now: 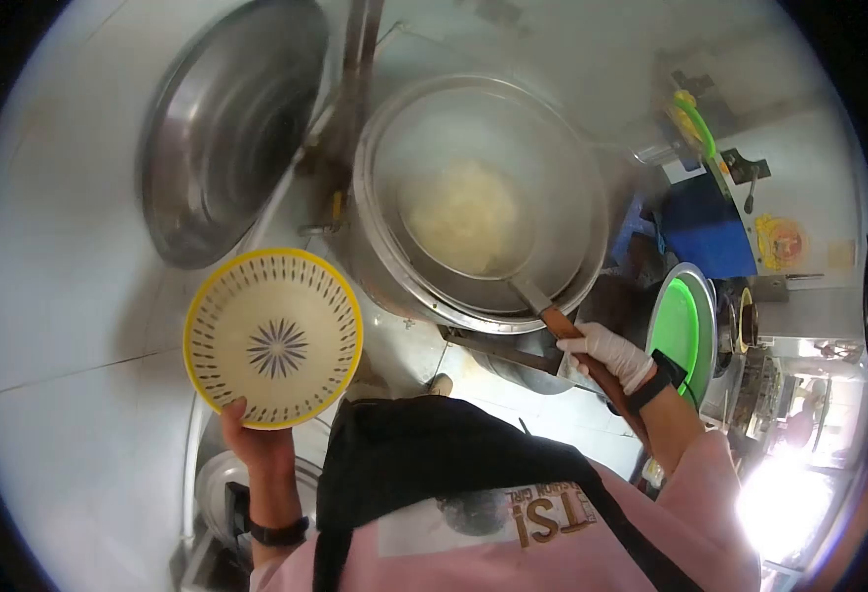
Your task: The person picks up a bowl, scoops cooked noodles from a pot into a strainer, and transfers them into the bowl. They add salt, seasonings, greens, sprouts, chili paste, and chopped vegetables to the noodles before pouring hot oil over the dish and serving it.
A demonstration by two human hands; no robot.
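My left hand (pixel 248 434) grips the near rim of a yellow-rimmed bowl (pixel 278 357), thumb over the edge. The bowl's inside shows dark dashes and a flower pattern, with no food in it. Gloved in white, my right hand (pixel 606 355) is closed around the wooden handle (pixel 560 324) of a strainer. Pale yellowish food, perhaps noodles, (pixel 468 219) lies in the strainer's basket, blurred by steam. The basket sits within the mouth of a large metal pot (pixel 379 237); how deep it reaches is hard to make out.
A big metal lid or basin (pixel 236 128) leans against the tiled wall at upper left. To the right stand a green basin (pixel 676 331) in a metal one and a blue container (pixel 705 227). Metal cookware (pixel 219 483) is beneath my left arm.
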